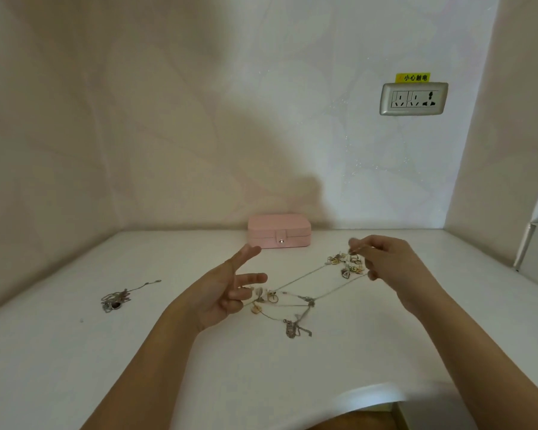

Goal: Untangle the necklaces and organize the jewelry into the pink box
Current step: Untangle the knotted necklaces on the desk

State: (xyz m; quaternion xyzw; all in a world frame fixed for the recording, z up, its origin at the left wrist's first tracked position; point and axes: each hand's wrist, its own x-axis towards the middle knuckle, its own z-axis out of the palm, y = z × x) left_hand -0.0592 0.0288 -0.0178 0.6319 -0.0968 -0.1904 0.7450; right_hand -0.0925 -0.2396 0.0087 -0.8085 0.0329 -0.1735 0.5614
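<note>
Both forearms reach in from the near edge of the white table [75, 352], and between them the tangled necklaces [295, 285] are stretched in the air just above the surface. Its long axis runs on a slant, from the left hand [224, 293] at the near side up to the right hand [395, 268] at the far side. The left hand has two fingers straight and the lower ones curled on the chain end with its small charms. The right hand pinches the other end between thumb and forefinger, beside a cluster of charms [345, 263]. A knot [308, 301] sits about midway between the two grips, so the coming pull probably turns on this point. How many necklaces are in the tangle cannot be counted. One more heap of chain [115, 301] lies well apart on the left. One pink box [279, 231] stands closed at the wall, nearer to the left hand
</note>
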